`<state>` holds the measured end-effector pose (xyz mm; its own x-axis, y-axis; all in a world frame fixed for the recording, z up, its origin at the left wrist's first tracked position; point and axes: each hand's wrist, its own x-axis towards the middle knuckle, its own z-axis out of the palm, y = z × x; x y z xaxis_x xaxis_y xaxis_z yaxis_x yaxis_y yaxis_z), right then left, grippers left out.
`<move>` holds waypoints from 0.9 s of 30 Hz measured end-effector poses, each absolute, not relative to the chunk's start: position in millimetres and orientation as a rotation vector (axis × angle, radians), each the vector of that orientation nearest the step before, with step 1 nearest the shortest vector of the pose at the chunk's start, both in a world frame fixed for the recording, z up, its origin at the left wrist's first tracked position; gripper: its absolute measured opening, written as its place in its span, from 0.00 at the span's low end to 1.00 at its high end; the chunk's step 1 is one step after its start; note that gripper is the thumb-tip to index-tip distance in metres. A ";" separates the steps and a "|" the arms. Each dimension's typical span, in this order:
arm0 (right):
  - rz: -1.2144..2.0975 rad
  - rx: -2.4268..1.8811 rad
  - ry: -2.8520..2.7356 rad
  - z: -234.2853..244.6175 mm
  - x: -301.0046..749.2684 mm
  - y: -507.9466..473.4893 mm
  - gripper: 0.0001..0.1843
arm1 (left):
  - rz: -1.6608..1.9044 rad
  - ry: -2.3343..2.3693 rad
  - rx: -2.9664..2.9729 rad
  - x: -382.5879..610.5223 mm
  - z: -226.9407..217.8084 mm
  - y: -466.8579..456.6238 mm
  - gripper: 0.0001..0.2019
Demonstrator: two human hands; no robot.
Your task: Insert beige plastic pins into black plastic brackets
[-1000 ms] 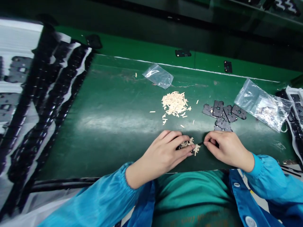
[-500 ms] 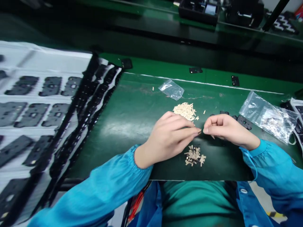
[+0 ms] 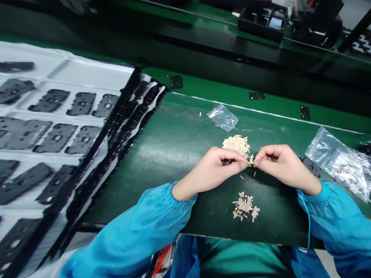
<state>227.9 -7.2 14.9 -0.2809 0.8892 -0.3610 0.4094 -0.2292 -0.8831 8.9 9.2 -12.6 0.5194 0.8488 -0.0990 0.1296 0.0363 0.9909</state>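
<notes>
My left hand (image 3: 220, 165) and my right hand (image 3: 276, 163) meet fingertip to fingertip above the green belt (image 3: 179, 143). Both are pinched shut on a tiny beige piece (image 3: 251, 159) held between them. Just behind the fingers lies a heap of small beige strips (image 3: 237, 143). A smaller pile of beige and dark bits (image 3: 245, 207) lies on the belt below my hands, near the front edge. Flat black plastic parts (image 3: 311, 166) lie partly hidden behind my right hand.
A white tray (image 3: 87, 73) holding several black parts (image 3: 55, 137) fills the left. A small clear bag (image 3: 222, 116) lies behind the heap and a larger clear bag (image 3: 337, 162) at the right. Black bins (image 3: 262, 19) stand on the far bench.
My hands rose from the small pile at the front edge and now pinch a piece together higher up. The view swung left, showing more of the tray.
</notes>
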 end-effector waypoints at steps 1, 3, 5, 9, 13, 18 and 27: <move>1.556 -1.541 -1.593 14.4 227.7 -6.5 0.06 | 0.680 0.895 1.445 8.1 -12.5 9.4 0.06; 1.621 -1.523 -1.565 13.6 227.2 -5.3 0.06 | 0.671 0.889 1.441 7.0 -12.1 9.6 0.06; 1.666 -1.504 -1.535 13.3 226.5 -4.0 0.07 | 0.661 0.887 1.437 6.5 -11.2 10.1 0.06; 1.755 -1.484 -1.565 14.5 226.9 -1.2 0.06 | 0.626 0.863 1.415 5.9 -8.2 12.0 0.07; 1.845 -1.440 -1.723 16.4 229.0 0.1 0.05 | 0.521 0.805 1.473 5.2 -5.6 11.8 0.07; 1.892 -1.434 -1.609 19.6 227.4 0.9 0.05 | 0.532 0.803 1.518 4.6 -5.8 8.7 0.07; 1.804 -1.420 -1.352 16.2 219.4 -0.4 0.08 | 0.562 0.838 1.432 4.7 -9.2 8.0 0.06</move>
